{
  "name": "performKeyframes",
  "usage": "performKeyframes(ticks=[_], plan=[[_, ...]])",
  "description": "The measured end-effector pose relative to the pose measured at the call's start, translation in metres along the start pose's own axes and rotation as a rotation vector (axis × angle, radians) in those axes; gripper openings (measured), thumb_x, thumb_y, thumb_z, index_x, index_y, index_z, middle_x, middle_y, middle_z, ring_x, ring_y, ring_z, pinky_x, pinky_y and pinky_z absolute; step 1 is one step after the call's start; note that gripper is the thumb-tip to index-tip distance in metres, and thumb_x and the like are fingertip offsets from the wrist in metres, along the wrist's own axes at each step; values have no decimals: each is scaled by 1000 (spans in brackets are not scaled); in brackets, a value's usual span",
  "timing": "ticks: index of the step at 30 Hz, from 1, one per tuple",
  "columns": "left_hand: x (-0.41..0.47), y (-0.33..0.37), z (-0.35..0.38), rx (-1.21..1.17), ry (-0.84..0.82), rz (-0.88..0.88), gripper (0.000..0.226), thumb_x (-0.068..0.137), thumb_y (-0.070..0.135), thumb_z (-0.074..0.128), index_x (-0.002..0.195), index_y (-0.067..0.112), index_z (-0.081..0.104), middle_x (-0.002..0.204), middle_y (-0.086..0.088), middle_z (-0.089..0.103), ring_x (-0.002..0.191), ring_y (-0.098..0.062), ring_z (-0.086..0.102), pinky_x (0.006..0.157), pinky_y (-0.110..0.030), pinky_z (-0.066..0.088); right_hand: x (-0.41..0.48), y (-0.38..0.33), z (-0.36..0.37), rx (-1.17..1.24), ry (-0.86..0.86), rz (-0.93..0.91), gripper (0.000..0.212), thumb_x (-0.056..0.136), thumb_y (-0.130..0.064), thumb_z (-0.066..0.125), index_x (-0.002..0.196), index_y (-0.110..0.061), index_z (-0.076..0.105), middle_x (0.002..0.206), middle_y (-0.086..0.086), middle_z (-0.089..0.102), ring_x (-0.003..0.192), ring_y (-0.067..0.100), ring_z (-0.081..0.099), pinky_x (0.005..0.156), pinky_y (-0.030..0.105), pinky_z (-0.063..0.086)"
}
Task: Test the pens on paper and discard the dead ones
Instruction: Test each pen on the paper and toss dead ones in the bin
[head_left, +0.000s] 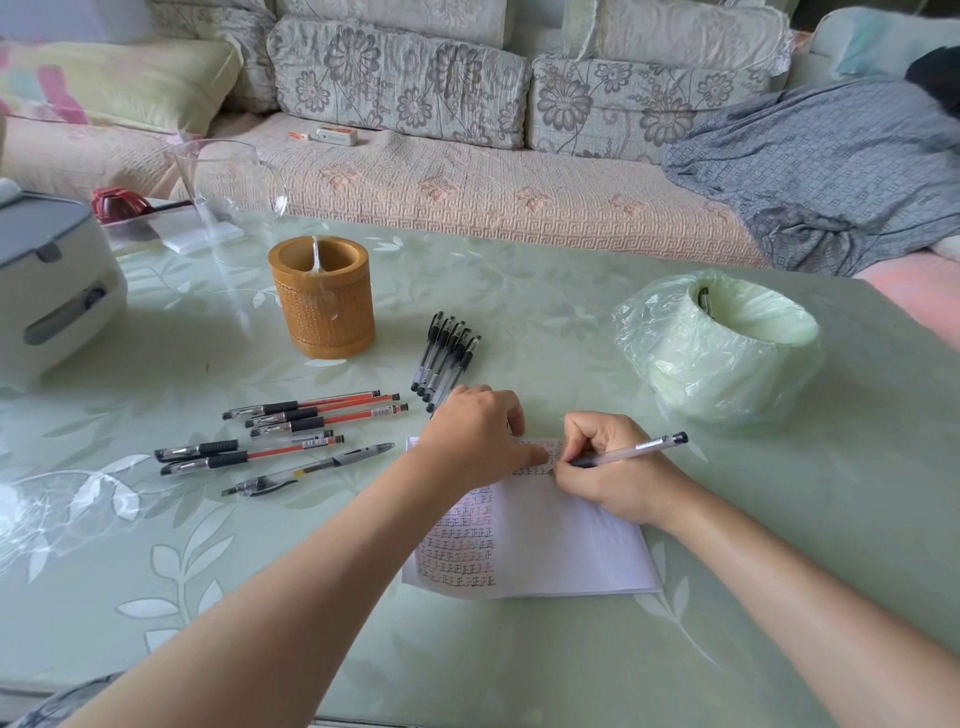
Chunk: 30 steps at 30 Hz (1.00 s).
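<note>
The right hand (608, 473) grips a clear plastic pen w/ black cap (639, 448) in a writing hold, its tip down on the white paper sheet (571, 545), which lies on the pale green bench (519, 280) & has rows of small marks on its left part. The left hand (478, 431) holds nothing; it presses on the sheet's far end, thumb stretched toward the pen tip. Just behind it lies a bunch of black-capped pens (441, 358), a row of red-barrel pens (322, 415) is to the left, & a small bin lined w/ green plastic bag (722, 343) stands at right.

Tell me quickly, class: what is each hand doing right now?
Left hand: open, pressing down on the paper.
Right hand: closed round a clear pen, tip on the paper.
</note>
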<state>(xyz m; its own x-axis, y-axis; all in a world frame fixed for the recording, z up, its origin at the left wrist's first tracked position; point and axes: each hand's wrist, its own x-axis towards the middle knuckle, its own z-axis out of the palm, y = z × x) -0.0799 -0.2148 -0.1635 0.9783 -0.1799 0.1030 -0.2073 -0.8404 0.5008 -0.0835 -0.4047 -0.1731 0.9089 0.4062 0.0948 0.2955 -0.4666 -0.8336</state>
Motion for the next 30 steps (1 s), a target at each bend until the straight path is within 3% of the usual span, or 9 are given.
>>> performKeyframes(ticks=[5,8,11,14,17,20,25,28,30], plan=[[1,0,1,27,-20,1,38,72,55,75,88,25,58,88,3,50,95,-17,45,73,-24,32,1,-3,0,26,-18,27,19,62,-18,61,60,-16,42,57,-1,39,56,16,34,53,31,25],[1,0,-3,28,-51,24,35,76,56,71,85,26,55,85,4,51,92,-17,46,73,-25,32,1,-6,-2,121,29,63,21,67,-8,63,60,-15,44,55,1,40,52,13,35,49,26,26],[1,-2,-16,8,-177,30,33,82,54,67,95,24,61,92,3,56,90,-14,49,75,-27,41,-1,-8,-4,274,113,142,30,81,9,63,65,-11,47,51,0,43,43,11,37,40,20,28],[-3,-5,-29,73,-239,51,28,85,43,68,107,26,62,102,3,54,93,-14,53,83,-29,48,-3,-15,-3,282,130,157,22,84,9,65,73,-10,62,52,-6,54,42,9,44,38,18,32],[-9,-7,-31,164,-185,83,14,89,30,66,102,25,62,101,4,55,92,-14,54,86,-34,52,-9,-22,-4,256,133,180,23,89,5,62,83,-15,72,53,-7,56,44,9,44,40,21,32],[-14,-5,-30,218,-133,69,7,92,26,62,98,25,62,101,4,56,92,-14,54,82,-37,53,-13,-28,-10,228,117,191,34,96,1,51,98,-25,73,73,3,62,56,14,53,42,24,41],[-19,4,-37,222,-31,45,10,91,29,62,100,28,58,100,12,64,82,-12,58,61,-27,43,-15,-42,-17,395,125,242,48,99,7,30,110,-21,69,96,16,64,67,29,64,57,44,54],[-18,14,-42,139,18,48,10,90,32,63,99,28,60,97,14,66,70,-7,53,57,-24,38,-20,-51,-27,554,147,246,44,97,8,29,110,-8,67,93,13,59,61,28,67,57,40,58],[-18,19,-45,71,33,61,10,89,30,65,98,28,62,95,14,65,67,-3,52,58,-24,40,-23,-54,-33,520,183,235,36,97,5,35,110,-12,63,89,9,56,55,24,61,52,35,54]])
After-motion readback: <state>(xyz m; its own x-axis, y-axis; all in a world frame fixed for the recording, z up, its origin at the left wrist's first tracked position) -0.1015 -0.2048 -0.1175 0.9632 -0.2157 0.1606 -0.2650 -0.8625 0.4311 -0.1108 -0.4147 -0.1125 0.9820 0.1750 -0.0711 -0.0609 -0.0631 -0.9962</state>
